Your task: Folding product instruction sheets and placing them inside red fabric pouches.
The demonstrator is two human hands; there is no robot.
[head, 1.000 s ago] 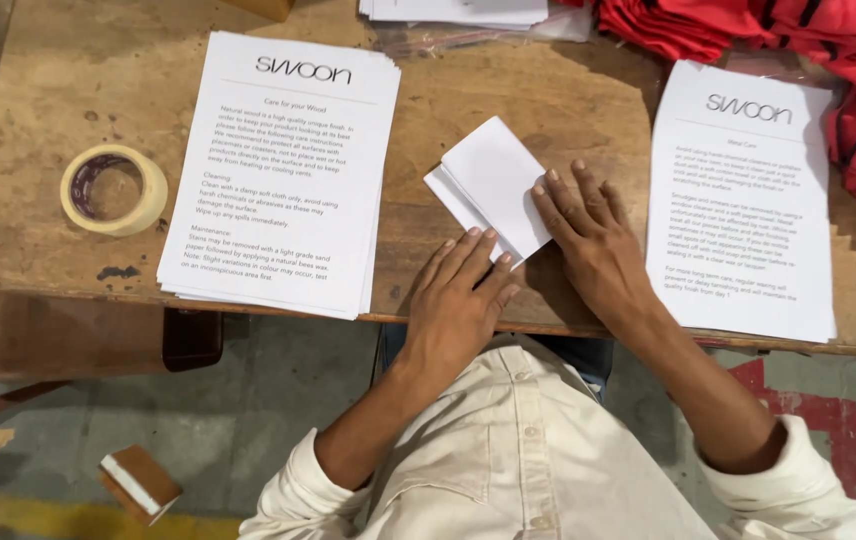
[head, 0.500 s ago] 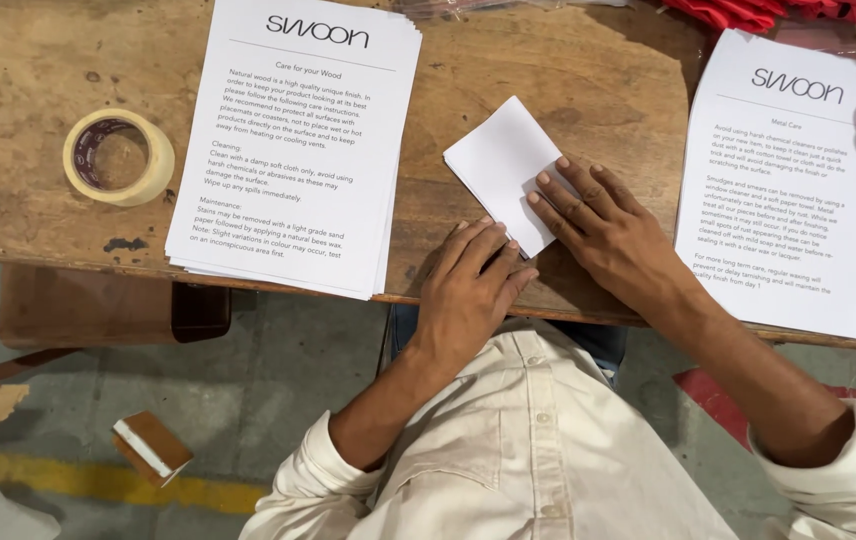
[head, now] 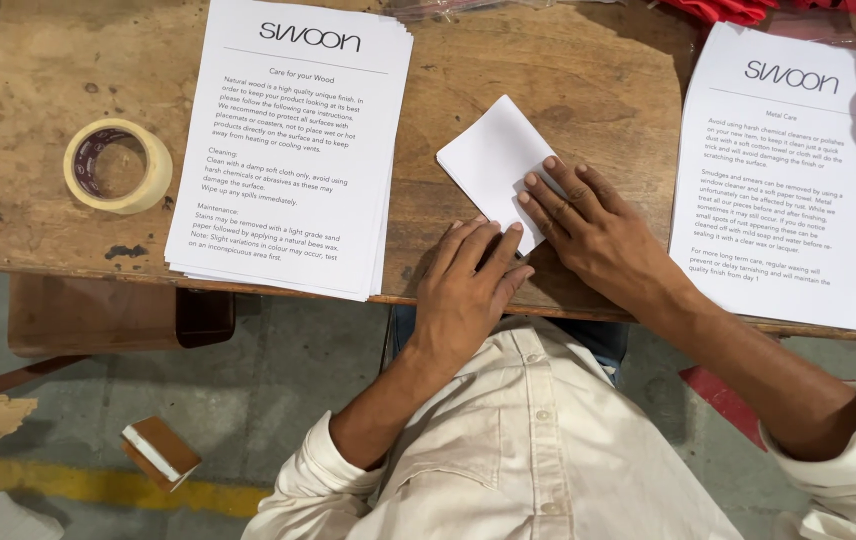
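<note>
Worn wooden table point(head: 588, 60) over grey concrete floor point(head: 278, 380): left hand point(head: 468, 290) and right hand point(head: 593, 235), fingers spread, press folded white paper point(head: 493, 160).

free: bare table point(head: 588, 70) between paper stacks | blocked: left stack point(head: 293, 150); right stack point(head: 778, 180)

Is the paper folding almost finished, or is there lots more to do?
One sheet is already folded into a small white folded paper. The left hand and right hand are pressing it flat. Two stacks of printed sheets, left stack and right stack, lie unfolded.
</note>
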